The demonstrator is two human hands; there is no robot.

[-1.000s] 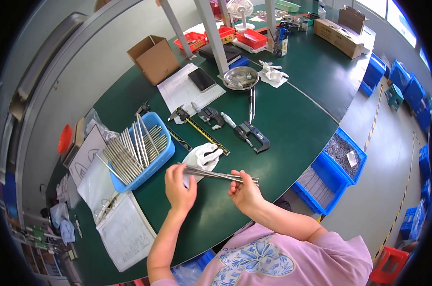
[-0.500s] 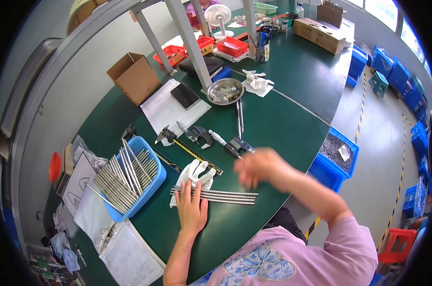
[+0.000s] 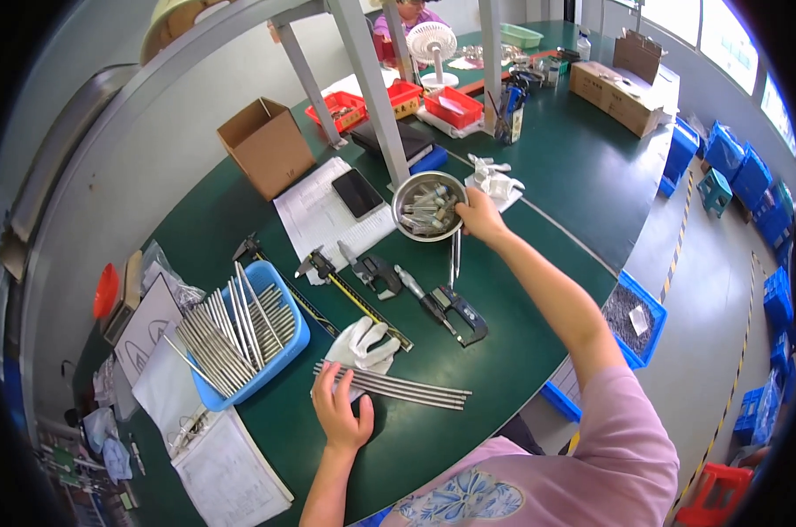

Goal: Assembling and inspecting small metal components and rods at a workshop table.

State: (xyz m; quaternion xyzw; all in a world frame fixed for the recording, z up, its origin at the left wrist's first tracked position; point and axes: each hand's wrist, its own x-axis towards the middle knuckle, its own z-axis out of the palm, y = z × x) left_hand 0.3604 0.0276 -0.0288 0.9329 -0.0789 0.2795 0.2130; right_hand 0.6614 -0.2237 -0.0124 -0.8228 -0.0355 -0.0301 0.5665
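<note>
On the green table [image 3: 582, 176], the step in hand appears to be handling the metal bowl [image 3: 403, 220]: the right hand [image 3: 482, 216] grips its rim. The left hand [image 3: 341, 417], open, has fingers over the metal rods [image 3: 407, 387]' left ends. Moving the bowl would call for keeping it level.

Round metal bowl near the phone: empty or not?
Not empty. Small, mostly clear pieces lie inside the metal bowl, visible through its open top; the right hand grips its rim.
</note>
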